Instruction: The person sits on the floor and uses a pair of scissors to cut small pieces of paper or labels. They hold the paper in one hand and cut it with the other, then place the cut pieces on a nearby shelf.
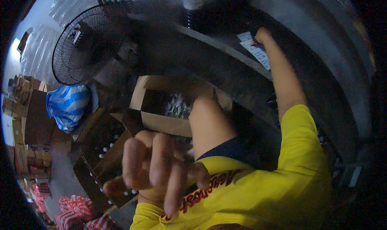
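My left hand [160,172] is raised close to the camera, blurred, with its fingers bent and spread and nothing seen between them. Farther off at the upper right, my right hand [262,36] reaches out over a dark surface and grips white printed paper slips [257,53] at their edge. The slips bear writing. An open cardboard box [166,122] stands by my bent knee, with clear plastic wrapping and something green [178,109] inside. Beyond my left hand are dark open cartons [105,133] with small round white things, perhaps caps.
A black mesh-guarded fan [87,45] stands at the upper left, above a blue-and-white striped plastic bag [69,104]. Red-and-white striped bags [77,207] lie at the lower left. Stacked cardboard boxes [37,118] and plastic-wrapped goods [40,53] line the left side.
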Available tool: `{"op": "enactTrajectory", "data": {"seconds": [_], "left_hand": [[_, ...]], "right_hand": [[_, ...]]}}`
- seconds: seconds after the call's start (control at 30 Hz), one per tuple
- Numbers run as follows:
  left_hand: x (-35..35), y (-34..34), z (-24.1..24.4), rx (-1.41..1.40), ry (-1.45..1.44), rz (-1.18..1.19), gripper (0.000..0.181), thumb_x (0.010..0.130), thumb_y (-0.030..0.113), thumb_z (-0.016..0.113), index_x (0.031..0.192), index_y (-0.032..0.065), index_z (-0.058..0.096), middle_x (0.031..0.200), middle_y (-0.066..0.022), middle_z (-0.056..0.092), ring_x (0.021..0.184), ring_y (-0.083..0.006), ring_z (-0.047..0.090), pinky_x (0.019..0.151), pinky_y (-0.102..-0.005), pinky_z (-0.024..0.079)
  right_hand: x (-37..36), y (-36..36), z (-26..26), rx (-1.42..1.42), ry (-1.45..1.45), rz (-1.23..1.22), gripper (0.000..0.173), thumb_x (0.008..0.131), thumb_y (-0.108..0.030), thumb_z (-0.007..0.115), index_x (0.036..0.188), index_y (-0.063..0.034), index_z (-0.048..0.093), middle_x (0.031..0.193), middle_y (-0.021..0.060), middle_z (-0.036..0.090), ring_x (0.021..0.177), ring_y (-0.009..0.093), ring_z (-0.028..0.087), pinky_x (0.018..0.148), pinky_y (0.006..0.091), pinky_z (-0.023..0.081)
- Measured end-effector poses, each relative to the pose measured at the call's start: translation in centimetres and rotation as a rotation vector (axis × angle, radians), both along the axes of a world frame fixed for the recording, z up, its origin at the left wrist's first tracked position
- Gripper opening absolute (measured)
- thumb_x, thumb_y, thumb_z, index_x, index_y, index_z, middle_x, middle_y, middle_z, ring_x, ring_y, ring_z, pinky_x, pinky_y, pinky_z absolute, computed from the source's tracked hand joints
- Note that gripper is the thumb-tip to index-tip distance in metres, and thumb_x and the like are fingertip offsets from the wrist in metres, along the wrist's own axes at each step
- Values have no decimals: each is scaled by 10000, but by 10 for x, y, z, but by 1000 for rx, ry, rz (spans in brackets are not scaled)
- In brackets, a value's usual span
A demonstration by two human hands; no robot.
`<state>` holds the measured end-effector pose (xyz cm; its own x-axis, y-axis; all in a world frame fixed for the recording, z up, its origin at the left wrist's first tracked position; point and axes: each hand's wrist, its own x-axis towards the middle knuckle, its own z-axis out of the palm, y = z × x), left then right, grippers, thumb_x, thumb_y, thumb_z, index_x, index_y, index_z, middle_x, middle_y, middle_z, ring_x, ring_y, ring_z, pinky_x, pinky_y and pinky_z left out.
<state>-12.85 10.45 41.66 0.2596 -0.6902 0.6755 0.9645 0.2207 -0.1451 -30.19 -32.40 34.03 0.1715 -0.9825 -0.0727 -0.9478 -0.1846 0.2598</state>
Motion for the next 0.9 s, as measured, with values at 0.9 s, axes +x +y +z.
{"op": "enactTrajectory", "data": {"seconds": [0.9], "left_hand": [[56,-10,-156,982,5,26,239,840,306,463,883,95,566,955,-69,546,822,-176,511,767,-355,389]], "right_hand": [[-61,30,57,414,-1623,15,329,572,-71,676,867,23,565,792,116,603,664,230,593,625,338,492]]}}
